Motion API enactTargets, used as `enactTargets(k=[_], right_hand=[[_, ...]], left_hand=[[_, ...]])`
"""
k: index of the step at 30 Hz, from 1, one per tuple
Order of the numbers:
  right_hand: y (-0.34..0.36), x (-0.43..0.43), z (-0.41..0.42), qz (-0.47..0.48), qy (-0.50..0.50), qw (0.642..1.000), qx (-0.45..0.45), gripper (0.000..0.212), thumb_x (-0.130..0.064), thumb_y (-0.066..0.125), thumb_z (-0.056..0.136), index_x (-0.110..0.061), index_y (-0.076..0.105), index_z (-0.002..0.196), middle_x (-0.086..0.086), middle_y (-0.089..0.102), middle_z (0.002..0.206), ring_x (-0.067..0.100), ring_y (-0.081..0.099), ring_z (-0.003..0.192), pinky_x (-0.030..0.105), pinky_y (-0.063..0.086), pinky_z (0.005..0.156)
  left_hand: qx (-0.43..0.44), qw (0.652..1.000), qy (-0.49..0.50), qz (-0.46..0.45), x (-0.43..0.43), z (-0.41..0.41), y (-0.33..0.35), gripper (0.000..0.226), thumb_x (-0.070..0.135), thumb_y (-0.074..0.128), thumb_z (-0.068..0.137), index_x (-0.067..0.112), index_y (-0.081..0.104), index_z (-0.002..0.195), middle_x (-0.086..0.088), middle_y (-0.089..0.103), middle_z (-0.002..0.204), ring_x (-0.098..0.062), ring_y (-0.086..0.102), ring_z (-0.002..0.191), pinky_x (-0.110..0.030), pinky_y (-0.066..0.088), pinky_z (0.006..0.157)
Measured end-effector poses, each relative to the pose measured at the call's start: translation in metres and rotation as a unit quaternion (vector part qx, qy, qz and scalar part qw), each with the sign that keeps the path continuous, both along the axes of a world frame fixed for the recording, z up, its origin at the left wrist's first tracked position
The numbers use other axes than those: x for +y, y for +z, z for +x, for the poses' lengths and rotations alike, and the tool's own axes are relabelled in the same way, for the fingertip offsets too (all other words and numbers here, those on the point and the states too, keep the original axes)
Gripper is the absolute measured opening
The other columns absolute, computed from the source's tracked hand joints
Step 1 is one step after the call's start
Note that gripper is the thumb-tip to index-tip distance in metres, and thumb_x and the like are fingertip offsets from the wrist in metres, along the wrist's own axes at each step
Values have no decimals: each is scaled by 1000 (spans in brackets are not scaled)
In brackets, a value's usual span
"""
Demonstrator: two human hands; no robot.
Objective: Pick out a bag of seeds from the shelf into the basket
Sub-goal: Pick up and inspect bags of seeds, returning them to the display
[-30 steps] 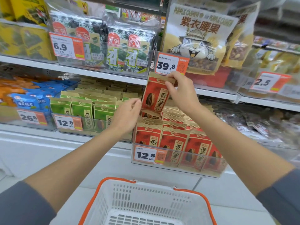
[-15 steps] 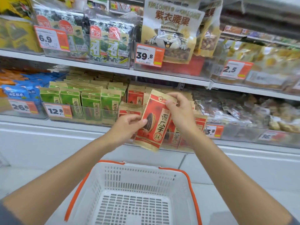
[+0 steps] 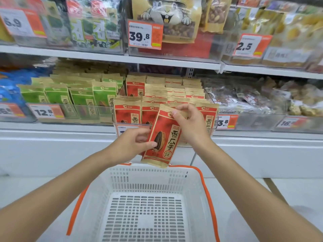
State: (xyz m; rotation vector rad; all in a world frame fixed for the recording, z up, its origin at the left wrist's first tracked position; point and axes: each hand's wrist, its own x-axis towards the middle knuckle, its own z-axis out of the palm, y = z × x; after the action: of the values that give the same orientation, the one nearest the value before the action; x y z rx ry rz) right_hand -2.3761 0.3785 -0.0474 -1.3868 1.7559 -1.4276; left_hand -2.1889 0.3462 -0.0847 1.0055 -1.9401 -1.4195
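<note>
Head view: both hands, left hand (image 3: 130, 145) and right hand (image 3: 189, 126), pinch a tilted red-and-tan seed bag (image 3: 161, 138) above the basket (image 3: 148, 175).

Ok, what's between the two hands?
The red seed bag: the left hand holds its lower part, the right hand its top, in the head view.

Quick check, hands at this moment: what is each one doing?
Left hand: holding the seed bag, pinching its lower left edge.
Right hand: holding the same bag, pinching its top.
</note>
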Motion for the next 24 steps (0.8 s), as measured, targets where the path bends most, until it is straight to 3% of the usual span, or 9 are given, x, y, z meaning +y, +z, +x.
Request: enactTargets(k=[2,5,7,11,14,17,21,24], right_hand=[[3,4,-3,13,11,1000,-19,4,-23,54,101,-21,57,104,-4,66,106,9,68,83,39,60,72],[7,8,-6,24,18,998,-51,13,-14,44,105,-21,55,107,-2,71,94,7,70,68,43,59,66],[8,9,-7,25,17,998,-58,19,-12,38,107,-21,55,107,-4,73,89,14,73,73,49,58,71],[8,8,-6,21,20,997,-78,30,-9,33,107,-27,56,104,3,74,98,28,72,91,60,54,85],[10,7,-7,25,44,996,-77,27,-11,44,103,-24,55,124,3,74,100,30,69,97,57,51,93],[10,11,0,87,120,988,-37,57,-24,61,97,-22,37,148,-5,71,107,12,68,101,40,53,95],[-3,19,21,124,189,974,21,53,-36,78,82,-35,50,127,-16,69,108,-1,66,97,29,53,88],[-10,19,28,132,153,977,70,71,-45,85,71,-29,43,127,-18,64,109,0,62,98,28,53,86]], left_hand=[[1,1000,1,5,1,0,1,28,10,64,94,27,68,117,7,76,106,-9,71,101,-24,58,81],[9,1000,0,20,2,2,1,27,12,62,96,28,67,117,7,77,105,-9,71,102,-26,57,86],[15,999,1,33,1,3,2,26,13,61,96,29,67,117,8,76,105,-8,71,100,-24,57,84],[26,998,10,48,0,5,7,27,13,61,97,21,67,122,4,77,105,-11,72,99,-22,58,81],[42,997,39,41,-3,8,16,26,16,62,95,18,67,121,2,76,107,-12,72,101,-30,55,94],[108,989,89,52,-10,13,27,23,23,63,94,17,68,116,-4,77,103,-20,73,98,-37,58,88],[177,972,137,72,-8,10,32,24,21,65,93,10,66,114,-8,77,98,-23,75,84,-31,61,67],[179,971,141,68,-4,8,29,29,23,68,89,9,66,114,-10,77,98,-24,75,82,-31,60,65]])
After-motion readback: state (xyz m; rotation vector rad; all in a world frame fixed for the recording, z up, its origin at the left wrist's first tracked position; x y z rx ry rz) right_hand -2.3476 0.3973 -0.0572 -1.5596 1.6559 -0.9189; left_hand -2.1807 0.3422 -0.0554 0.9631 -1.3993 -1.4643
